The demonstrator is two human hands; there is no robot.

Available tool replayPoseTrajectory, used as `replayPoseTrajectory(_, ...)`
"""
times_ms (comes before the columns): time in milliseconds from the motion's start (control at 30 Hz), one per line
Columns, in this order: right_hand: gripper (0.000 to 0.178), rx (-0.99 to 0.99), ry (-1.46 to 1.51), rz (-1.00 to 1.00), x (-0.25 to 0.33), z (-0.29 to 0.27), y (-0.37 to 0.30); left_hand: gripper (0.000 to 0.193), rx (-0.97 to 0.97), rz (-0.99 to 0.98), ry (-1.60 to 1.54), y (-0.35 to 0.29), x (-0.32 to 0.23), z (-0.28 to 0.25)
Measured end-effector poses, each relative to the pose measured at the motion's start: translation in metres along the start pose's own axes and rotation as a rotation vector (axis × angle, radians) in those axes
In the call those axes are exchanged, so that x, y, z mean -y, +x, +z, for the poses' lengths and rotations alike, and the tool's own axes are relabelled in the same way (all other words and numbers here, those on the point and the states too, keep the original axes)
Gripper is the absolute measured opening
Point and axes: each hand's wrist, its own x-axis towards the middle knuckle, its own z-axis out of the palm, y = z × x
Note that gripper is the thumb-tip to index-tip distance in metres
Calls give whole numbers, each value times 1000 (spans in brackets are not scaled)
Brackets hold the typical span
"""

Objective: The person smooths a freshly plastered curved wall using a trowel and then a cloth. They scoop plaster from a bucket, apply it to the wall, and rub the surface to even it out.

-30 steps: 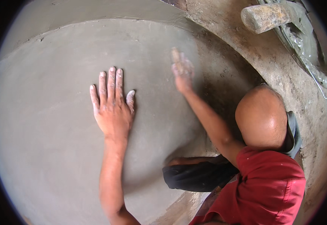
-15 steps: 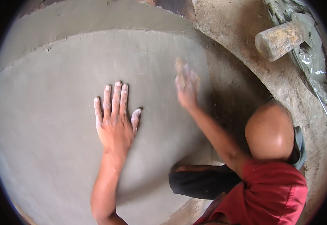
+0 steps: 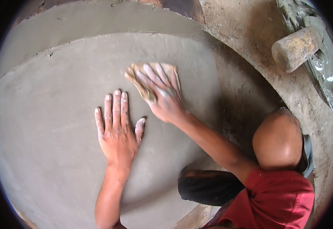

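My left hand [image 3: 116, 133] lies palm down on a broad, smooth grey surface [image 3: 48, 122] of clay or mortar, its thumb apart from the fingers. Grey smears coat the fingertips. Up and to the right of it, my right hand [image 3: 165, 101] presses a folded tan cloth [image 3: 146, 92] against the same surface. The fingers are spread over the cloth, and its bunched edge sticks out beside the thumb. Motion blurs those fingers slightly.
A raised curved band [image 3: 97, 19] of the grey material runs along the far side. At the upper right, a short, thick cylinder [image 3: 294, 49] rests by a heap of wet grey paste [image 3: 328, 68]. My bent knee [image 3: 277, 139] is at the right, beside a darker curved strip [image 3: 235, 76].
My right hand has swept left with the cloth, turning from edge-on to flat. My left hand stays pressed in place; the view has shifted slightly.
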Motion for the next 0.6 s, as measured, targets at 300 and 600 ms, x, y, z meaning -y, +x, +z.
replayPoseTrajectory(300, 62, -84, -109, 66, -14, -5, 2, 79, -14, -45, -26, 0, -2, -4)
replayPoseTrajectory(600, 59, -91, 253, 551, -68, -31, 25, 77, -51, 2, 28, -4, 1, -3)
